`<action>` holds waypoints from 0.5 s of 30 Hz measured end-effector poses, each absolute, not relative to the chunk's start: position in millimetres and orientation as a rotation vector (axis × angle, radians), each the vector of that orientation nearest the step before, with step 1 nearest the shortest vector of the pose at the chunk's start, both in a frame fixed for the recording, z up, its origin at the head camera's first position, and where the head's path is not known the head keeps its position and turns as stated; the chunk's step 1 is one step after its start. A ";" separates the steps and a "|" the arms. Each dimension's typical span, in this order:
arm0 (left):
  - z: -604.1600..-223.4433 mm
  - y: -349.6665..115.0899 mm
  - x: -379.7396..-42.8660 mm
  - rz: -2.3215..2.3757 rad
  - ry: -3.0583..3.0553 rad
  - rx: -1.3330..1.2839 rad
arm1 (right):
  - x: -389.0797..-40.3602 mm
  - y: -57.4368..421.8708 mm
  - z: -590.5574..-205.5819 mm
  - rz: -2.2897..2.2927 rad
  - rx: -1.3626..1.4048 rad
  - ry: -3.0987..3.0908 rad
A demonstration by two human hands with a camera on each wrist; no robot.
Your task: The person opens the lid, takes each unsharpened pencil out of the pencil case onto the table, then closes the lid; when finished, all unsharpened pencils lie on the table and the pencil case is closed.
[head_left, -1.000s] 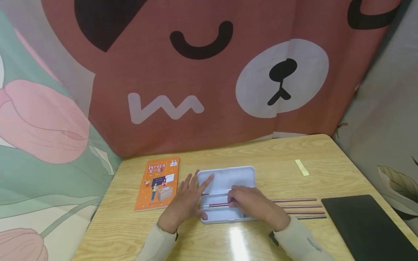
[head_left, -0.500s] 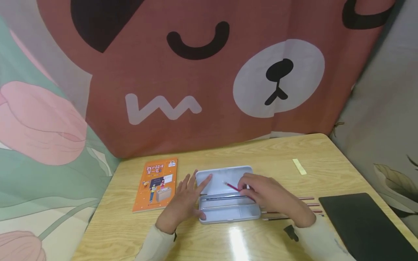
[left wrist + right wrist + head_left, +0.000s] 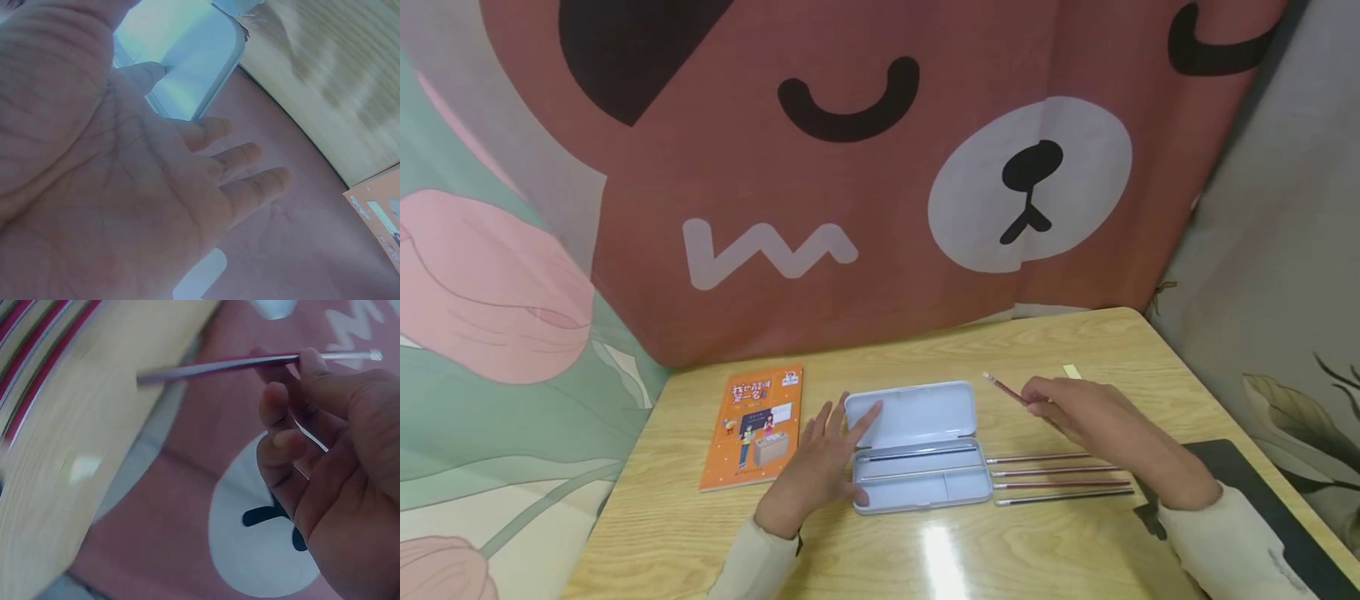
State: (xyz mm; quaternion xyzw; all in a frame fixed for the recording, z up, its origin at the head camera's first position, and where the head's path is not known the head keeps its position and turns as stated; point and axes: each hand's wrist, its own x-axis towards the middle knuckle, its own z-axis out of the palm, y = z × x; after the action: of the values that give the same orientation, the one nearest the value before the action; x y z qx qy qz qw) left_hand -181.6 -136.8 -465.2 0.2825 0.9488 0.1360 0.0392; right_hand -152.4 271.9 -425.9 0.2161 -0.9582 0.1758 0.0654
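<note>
While the left hand (image 3: pixel 812 475) rests on the case (image 3: pixel 902 493), I hold a pencil (image 3: pixel 225 364) in the right hand (image 3: pixel 1078 408)

Step in hand, as I judge it: shifting one pencil between the case and the row of four pencils (image 3: pixel 1060 484) to its right. Right thumb and fingers are clamped on it near its pale end, which juts a short way past the pinch; the longer part runs back the other way. I see it off the table (image 3: pixel 700 533), beyond the row and right of the lid (image 3: pixel 917 414). Left fingers are straight and spread, index on the lid, thumb at the near-left rim. Next move, I think, calls for turning the pencil parallel to the row, then lowering it without nudging the others.
</note>
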 end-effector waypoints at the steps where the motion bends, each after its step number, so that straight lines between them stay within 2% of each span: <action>1: -465.2 -137.0 -181.6 0.414 2.911 0.865 | -153.8 275.2 -428.3 0.449 0.651 -2.907; 7: -466.5 -138.2 -181.8 0.402 2.915 0.844 | -166.5 286.7 -452.5 0.111 0.733 -2.972; 15: -464.8 -136.4 -182.5 0.435 2.879 0.819 | -169.6 291.5 -482.9 0.123 0.834 -2.905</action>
State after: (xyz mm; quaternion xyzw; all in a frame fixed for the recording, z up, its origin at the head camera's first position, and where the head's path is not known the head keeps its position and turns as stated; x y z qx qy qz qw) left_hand -182.5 -136.4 -464.8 0.2704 0.9502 0.1434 0.0584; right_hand -169.6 291.5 -482.9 0.2752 -0.9587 0.0405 0.0585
